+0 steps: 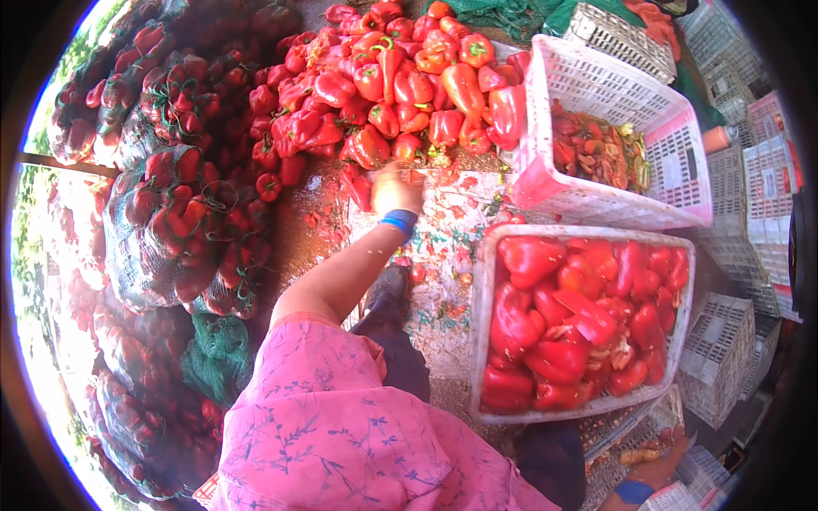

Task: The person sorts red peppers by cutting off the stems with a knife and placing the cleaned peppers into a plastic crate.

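because the left hand (397, 191), wearing a blue band (399, 223) at its wrist, is blurred beside a glossy red bell pepper (357, 188), one cannot tell whether its fingers are grasping or released. that pepper lies at the near edge of a loose heap of red peppers (409, 89); a weak grip on slick skin could let it slip, and a tug there could send neighbours rolling across the pale, scrap-strewn floor (439, 341). the white plastic rectangular crate (588, 232) looks nearly full, so a pepper dropped on top could tumble out. the right hand (665, 466), dim at lower right, shows no clear finger state either.
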### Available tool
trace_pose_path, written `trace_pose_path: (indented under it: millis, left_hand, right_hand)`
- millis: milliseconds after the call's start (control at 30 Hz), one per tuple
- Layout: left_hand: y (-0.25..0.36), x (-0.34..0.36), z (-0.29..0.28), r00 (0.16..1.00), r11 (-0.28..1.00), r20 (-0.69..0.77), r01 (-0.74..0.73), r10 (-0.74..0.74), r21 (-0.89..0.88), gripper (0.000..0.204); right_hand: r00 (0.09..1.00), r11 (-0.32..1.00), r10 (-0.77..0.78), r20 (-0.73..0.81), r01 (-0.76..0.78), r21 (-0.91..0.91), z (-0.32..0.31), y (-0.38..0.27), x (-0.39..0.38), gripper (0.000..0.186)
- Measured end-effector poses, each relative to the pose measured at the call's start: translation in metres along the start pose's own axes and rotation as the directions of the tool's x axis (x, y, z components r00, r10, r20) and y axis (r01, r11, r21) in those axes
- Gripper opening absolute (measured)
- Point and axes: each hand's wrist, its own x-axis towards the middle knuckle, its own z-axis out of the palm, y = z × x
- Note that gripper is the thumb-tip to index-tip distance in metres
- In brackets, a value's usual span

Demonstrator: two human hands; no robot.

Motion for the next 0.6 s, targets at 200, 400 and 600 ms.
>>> trace_pose_path:
  millis: [200, 400, 600]
  left_hand:
    - [-0.094, 0.070, -0.016, 0.821, 0.801, 0.082, 0.521, -0.565, 0.294, 0.073]
    - [-0.139, 0.096, 0.038, 0.660, 0.663, 0.357, 0.736, -0.661, -0.132, 0.044]
    - [-0.133, 0.032, 0.052, 0.918, 0.976, 0.335, 0.178, -0.210, 0.125, 0.023]
  right_hand:
    - [0.988, 0.994, 0.051, 0.147, -0.036, -0.103, 0.118, -0.015, -0.098, 0.055]
    - [0.974, 0.979, 0.084, 0.211, -0.041, -0.199, 0.173, 0.008, -0.110, 0.045]
    - [0.928, 0.979, 0.192, 0.318, -0.203, 0.001, 0.214, 0.023, -0.127, 0.051]
